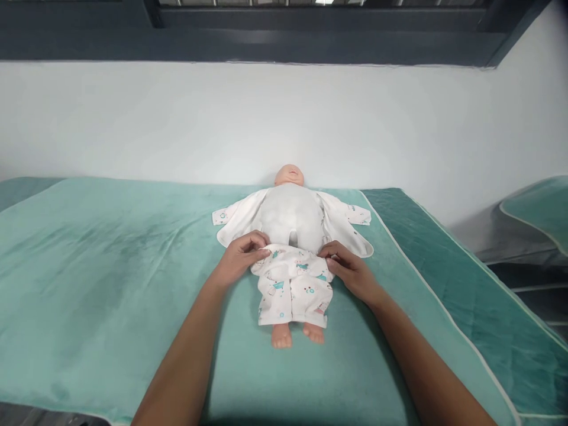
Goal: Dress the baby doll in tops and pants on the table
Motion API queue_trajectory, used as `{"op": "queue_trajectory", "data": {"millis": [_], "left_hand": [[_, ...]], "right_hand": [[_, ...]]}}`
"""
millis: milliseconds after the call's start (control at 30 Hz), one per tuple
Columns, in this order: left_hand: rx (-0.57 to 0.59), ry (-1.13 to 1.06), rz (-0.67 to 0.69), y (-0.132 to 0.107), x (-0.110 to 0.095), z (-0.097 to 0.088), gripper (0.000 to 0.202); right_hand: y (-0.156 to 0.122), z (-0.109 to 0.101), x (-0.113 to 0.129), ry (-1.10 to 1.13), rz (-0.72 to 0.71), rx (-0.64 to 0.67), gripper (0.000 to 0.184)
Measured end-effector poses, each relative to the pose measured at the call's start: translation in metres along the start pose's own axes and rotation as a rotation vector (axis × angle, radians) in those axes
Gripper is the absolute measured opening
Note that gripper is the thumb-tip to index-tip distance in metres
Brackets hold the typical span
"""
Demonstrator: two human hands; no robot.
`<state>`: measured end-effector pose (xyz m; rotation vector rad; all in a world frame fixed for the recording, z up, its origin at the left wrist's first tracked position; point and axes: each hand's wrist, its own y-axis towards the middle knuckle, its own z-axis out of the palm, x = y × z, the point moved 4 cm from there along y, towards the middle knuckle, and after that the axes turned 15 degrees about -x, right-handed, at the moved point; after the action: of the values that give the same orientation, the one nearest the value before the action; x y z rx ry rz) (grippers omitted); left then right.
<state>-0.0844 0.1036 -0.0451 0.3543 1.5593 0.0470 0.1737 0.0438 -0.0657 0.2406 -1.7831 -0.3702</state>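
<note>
A baby doll (290,216) lies on its back, head toward the wall and feet toward me. White patterned pants (293,278) cover its legs, with both bare feet showing below the cuffs. My left hand (246,251) pinches the waistband at its left side, and my right hand (344,264) pinches it at the right side. A white patterned jacket (348,228) lies spread under the doll, its front apart and its sleeves stretched out to both sides. The doll's pale grey torso is bare between the jacket's halves.
A light green cloth (110,284) covers the bed, with a darker green cover (479,296) along the right. Behind stands a white wall (177,124) under a dark window frame (319,35). Another green-covered surface (541,207) juts in at the far right.
</note>
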Motion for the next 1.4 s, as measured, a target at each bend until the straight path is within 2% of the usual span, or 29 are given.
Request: {"op": "queue_trajectory", "data": {"millis": [133, 233, 367, 433, 633, 767, 933, 1067, 1267, 1400], "left_hand": [[-0.125, 0.040, -0.076, 0.002, 0.007, 0.000, 0.025], [-0.155, 0.040, -0.098, 0.002, 0.010, 0.001, 0.028], [-0.166, 0.005, -0.108, 0.003, 0.012, 0.001, 0.030], [-0.162, 0.000, -0.122, 0.004, 0.013, 0.002, 0.030], [-0.138, -0.046, -0.148, 0.006, 0.011, 0.005, 0.030], [-0.154, -0.052, -0.142, 0.008, 0.011, 0.005, 0.030], [-0.233, 0.008, -0.086, 0.006, 0.012, 0.009, 0.028], [-0.290, 0.019, -0.067, 0.006, 0.011, 0.013, 0.028], [-0.323, -0.006, -0.072, 0.006, 0.009, 0.012, 0.027], [-0.338, -0.010, -0.079, 0.006, 0.007, 0.012, 0.027]], "right_hand": [[0.008, 0.004, 0.002, -0.059, -0.038, -0.066, 0.026], [0.017, 0.009, 0.009, -0.132, -0.061, -0.083, 0.028], [0.027, 0.018, 0.026, -0.181, -0.101, 0.064, 0.019], [0.031, 0.018, 0.032, -0.194, -0.086, 0.125, 0.021], [0.031, 0.010, 0.029, -0.138, 0.017, 0.207, 0.024], [0.031, 0.011, 0.028, -0.073, 0.002, 0.187, 0.021], [0.029, 0.022, 0.033, -0.032, -0.014, 0.179, 0.018], [0.028, 0.023, 0.030, 0.022, 0.040, 0.189, 0.020], [0.027, 0.014, 0.018, 0.151, 0.210, 0.125, 0.025], [0.028, 0.013, 0.014, 0.156, 0.195, 0.057, 0.032]]}}
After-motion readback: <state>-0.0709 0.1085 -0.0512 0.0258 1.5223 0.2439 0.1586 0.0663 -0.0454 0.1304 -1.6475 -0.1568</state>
